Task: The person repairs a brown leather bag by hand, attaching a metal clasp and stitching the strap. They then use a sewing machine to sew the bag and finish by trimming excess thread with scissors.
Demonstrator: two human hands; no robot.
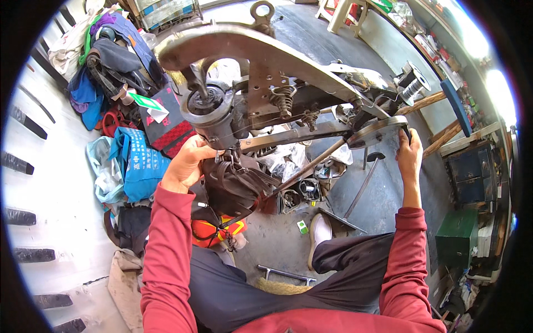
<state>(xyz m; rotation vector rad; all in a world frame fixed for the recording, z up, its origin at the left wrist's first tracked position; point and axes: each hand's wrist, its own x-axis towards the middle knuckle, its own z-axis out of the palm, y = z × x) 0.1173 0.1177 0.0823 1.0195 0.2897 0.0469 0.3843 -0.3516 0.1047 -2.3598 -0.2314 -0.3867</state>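
A metal sewing machine (266, 66) with coil springs and a round wheel (367, 135) fills the upper middle, a thread spool (414, 86) at its right. My left hand (189, 160) is closed at a dark brown leather bag (236, 191) under the machine's cylindrical head (206, 114); its fingertips are partly hidden. My right hand (408, 158) has its fingers wrapped round a dark handle on the wheel's rim.
Piled clothes and bags (105, 61) lie at the left, beside boxes (161, 122). A green metal box (456, 238) stands at the right below cluttered shelves. A metal treadle stand (352, 205) and an orange-and-yellow item (208, 233) are near my feet.
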